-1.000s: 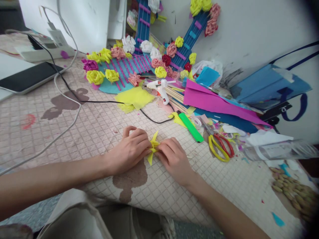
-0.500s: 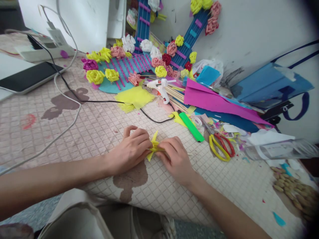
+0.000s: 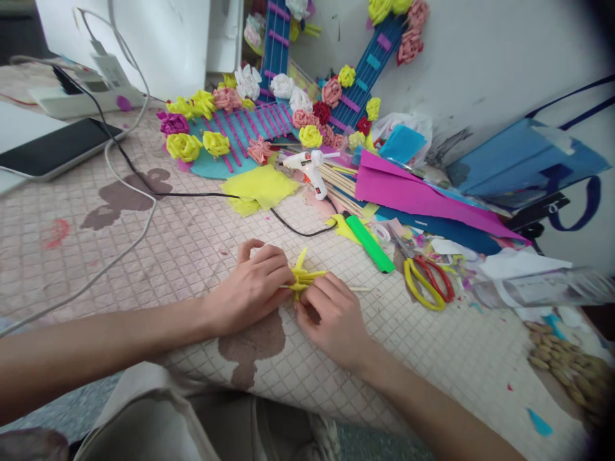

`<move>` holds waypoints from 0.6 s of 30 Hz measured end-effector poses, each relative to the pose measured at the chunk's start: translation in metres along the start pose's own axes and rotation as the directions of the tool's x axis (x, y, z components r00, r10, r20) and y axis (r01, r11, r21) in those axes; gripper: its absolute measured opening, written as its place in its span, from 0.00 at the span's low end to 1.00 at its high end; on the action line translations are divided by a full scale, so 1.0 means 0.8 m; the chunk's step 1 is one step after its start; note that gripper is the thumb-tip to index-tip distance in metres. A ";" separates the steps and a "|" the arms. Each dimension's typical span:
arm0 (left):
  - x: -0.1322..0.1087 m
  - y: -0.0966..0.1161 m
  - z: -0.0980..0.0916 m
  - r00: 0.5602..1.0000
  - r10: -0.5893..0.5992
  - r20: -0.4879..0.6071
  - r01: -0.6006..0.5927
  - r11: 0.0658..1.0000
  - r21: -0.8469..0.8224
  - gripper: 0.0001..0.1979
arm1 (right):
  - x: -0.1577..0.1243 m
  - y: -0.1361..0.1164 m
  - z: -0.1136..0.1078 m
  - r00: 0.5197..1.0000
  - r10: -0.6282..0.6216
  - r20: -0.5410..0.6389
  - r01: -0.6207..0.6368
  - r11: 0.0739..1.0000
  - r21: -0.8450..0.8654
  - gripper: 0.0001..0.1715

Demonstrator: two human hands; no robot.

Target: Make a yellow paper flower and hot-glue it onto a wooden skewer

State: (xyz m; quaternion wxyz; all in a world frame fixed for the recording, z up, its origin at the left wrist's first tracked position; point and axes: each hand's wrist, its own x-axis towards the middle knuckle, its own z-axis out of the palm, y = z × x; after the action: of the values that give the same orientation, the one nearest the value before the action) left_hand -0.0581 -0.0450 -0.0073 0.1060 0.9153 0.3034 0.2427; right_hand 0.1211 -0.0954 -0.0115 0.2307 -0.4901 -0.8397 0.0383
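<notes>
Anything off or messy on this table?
Bottle lies on its side at right. Paper scraps litter the cloth around the scissors. Red smear on the cloth at left. Held yellow paper looks fine.

The yellow paper at centre is thin, matt and creased. The tablecloth under it looks like matt cloth with a raised grid. At upper left, the phone has a glossy black face. The glue gun at upper centre is smooth white plastic, beside bare wooden sticks. The magenta sheet to the right is matt and felt-like. The scissors have glossy plastic handles, and the bottle at right is clear, shiny plastic.
</notes>
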 end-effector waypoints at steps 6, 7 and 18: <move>-0.002 0.000 0.000 1.000 -0.024 0.015 0.024 0.999 -0.024 0.05 | -0.006 0.004 0.002 0.984 -0.174 0.039 0.174 0.985 -0.001 0.11; -0.002 0.000 0.000 0.999 -0.027 0.018 0.027 0.999 -0.029 0.05 | -0.006 0.004 0.001 0.983 -0.180 0.046 0.180 0.984 0.003 0.11; 0.000 0.000 -0.003 1.000 0.012 0.029 -0.011 1.000 -0.024 0.09 | -0.003 0.015 -0.014 0.996 -0.025 -0.091 0.040 0.986 0.161 0.06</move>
State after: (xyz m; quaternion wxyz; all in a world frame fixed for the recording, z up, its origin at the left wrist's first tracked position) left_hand -0.0595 -0.0451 -0.0054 0.1198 0.9192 0.2937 0.2334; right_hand 0.1367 -0.0930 -0.0057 0.3073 -0.4571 -0.8307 0.0812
